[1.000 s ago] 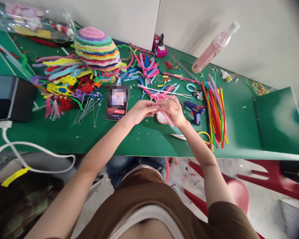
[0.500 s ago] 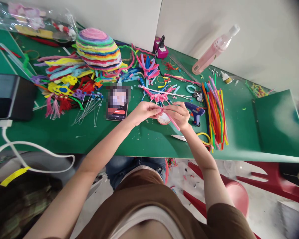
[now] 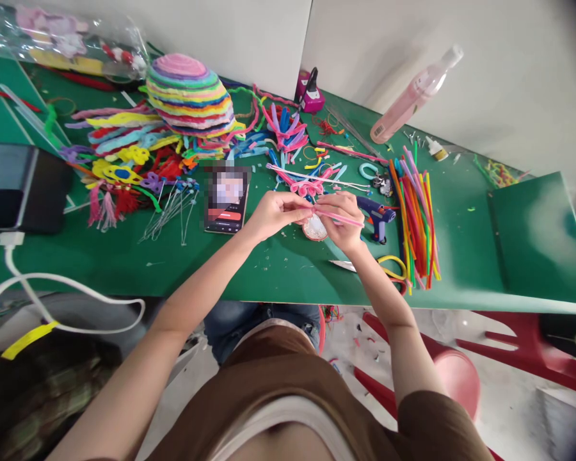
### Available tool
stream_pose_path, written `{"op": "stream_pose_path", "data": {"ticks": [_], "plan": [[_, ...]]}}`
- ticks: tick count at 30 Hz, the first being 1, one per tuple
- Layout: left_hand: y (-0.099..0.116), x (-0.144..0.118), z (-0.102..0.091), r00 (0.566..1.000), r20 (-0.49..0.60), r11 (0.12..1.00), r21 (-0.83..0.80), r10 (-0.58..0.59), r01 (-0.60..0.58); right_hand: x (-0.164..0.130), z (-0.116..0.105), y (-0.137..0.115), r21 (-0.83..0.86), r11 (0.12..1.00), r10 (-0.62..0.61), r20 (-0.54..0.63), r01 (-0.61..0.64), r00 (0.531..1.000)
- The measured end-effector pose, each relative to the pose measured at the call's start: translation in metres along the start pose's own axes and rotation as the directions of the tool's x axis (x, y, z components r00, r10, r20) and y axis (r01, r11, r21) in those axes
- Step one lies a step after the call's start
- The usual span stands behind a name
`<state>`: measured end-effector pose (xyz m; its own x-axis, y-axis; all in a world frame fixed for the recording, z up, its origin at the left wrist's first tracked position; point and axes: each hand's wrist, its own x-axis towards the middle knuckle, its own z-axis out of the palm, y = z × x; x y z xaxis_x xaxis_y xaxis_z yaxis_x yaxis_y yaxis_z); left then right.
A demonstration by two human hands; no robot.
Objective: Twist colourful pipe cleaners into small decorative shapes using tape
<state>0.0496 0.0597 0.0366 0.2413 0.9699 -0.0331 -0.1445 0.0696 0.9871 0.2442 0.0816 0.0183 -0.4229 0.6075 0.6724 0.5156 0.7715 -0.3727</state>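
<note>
Swung from downward to level, the pink pipe cleaner point(image 3: 338, 218), pinched by both my left hand point(image 3: 274, 214) and right hand point(image 3: 344, 221), I judge light and bendable, best gripped near the bend.

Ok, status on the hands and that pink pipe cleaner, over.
Left hand and right hand both pinching pink pipe cleaner above green table. White round piece beneath. Glue gun close right.

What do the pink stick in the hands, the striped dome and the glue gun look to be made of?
Pink stick, pinched by the left hand and right hand: likely a fuzzy pipe cleaner, matte, bending where gripped. Striped dome: seemingly coiled stems of the same kind, with soft ridged colour bands. Glue gun: smooth blue plastic, slightly glossy, dark at the nozzle.
</note>
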Motion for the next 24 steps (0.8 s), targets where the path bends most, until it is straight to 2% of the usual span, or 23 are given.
{"op": "stream_pose_path", "data": {"ticks": [4,7,15,20,24], "plan": [[-0.003,0.001,-0.001,0.999,0.014,0.999,-0.016,-0.048,0.049,0.0,-0.001,0.0,-0.062,0.996,-0.056,0.036,0.058,0.998],[-0.008,0.003,-0.002,0.996,0.028,0.996,-0.007,-0.085,0.085,-0.001,0.001,0.0,-0.087,0.995,-0.038,0.111,0.048,0.993],[-0.014,0.004,-0.006,0.991,0.073,0.99,0.091,-0.112,0.106,-0.001,0.001,-0.001,0.012,0.999,0.026,0.205,-0.029,0.978],[-0.017,0.003,-0.006,0.998,0.051,0.984,0.179,-0.031,0.021,-0.002,0.006,-0.005,0.006,0.991,0.125,0.259,-0.131,0.958],[-0.012,-0.001,-0.003,0.997,-0.009,0.939,0.337,0.081,-0.073,0.0,0.011,-0.011,0.025,0.97,0.226,0.285,-0.243,0.931]]}}
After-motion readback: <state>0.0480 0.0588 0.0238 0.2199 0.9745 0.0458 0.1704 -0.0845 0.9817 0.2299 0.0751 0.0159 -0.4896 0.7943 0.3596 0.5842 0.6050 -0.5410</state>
